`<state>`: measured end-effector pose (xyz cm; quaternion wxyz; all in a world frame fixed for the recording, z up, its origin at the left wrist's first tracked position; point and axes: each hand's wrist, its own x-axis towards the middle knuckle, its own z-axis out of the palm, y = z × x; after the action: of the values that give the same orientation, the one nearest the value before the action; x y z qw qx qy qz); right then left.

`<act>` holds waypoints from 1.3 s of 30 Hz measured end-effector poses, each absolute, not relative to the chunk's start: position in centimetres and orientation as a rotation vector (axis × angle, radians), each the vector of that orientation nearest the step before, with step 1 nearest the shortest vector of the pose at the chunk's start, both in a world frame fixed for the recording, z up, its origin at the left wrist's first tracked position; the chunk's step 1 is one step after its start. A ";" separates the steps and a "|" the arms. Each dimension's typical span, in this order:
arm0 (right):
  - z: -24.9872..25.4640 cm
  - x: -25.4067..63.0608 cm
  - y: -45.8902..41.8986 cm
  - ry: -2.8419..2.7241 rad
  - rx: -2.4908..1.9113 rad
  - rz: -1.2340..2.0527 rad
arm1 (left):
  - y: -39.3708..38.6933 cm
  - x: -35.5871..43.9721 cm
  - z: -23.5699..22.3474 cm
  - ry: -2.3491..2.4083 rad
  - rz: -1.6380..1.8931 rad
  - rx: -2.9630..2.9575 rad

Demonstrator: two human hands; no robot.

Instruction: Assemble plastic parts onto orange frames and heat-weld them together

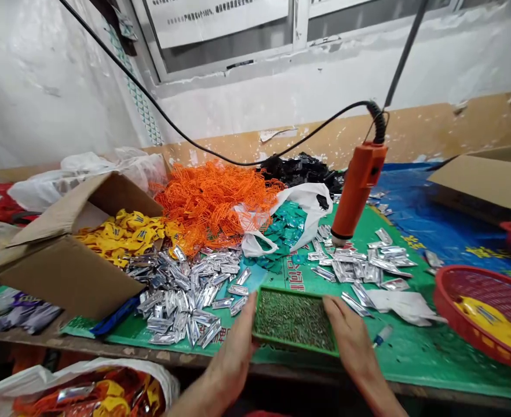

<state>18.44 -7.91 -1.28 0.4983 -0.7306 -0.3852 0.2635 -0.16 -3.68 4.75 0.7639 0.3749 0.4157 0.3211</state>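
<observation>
Flanking a shallow green plastic tray (294, 321), the left hand (232, 353) and the right hand (351, 336) were seen in the head view at the tray's two short sides. The fingers lay extended against the rigid rim and were not clenched; whether they were grasping the tray firmly could not be determined. The tray was positioned near the front edge of a glossy green printed mat (394, 353) and was filled with small, slender grey pieces, too fine to identify.

Crimped silver foil sachets (181, 295) formed a loose heap beyond the left hand, and a second heap of silver foil sachets (360, 266) lay beyond the right hand. An orange cylindrical handheld tool (357, 191) hung from a coiled black cord directly above the second heap, its tip just over the foil. Further back were a tangle of orange plastic mesh (212, 208), glossy yellow sachets (120, 234) beside an open corrugated cardboard box (68, 272), and a crumpled white plastic bag (290, 214). A red woven plastic basket (477, 313) stood at the right.
</observation>
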 end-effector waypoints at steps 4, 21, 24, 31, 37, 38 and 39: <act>-0.9 17.8 -7.7 -0.961 -1.765 0.678 | -3.1 -0.4 5.7 1.028 0.806 0.809; -0.6 17.8 -7.5 -0.966 -1.763 0.703 | -2.7 -0.3 6.4 0.957 0.766 0.879; -0.6 17.8 -7.8 -0.956 -1.783 0.714 | -2.9 -0.4 5.8 0.981 0.747 0.883; -1.0 17.8 -7.5 -0.971 -1.759 0.717 | -2.8 -0.1 6.0 0.986 0.797 0.912; -0.6 17.1 -7.1 -0.991 -1.708 0.740 | -2.6 -0.6 7.6 0.893 0.764 0.942; -0.5 17.1 -7.1 -1.003 -1.701 0.741 | -2.6 -0.7 7.7 0.886 0.777 0.928; -0.6 17.0 -7.1 -1.004 -1.697 0.744 | -2.7 -0.7 7.6 0.881 0.782 0.906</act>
<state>17.03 -7.14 -0.56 0.4943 -0.7001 -0.4141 0.3067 -0.74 -2.66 7.64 0.7364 0.4124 0.4012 0.3558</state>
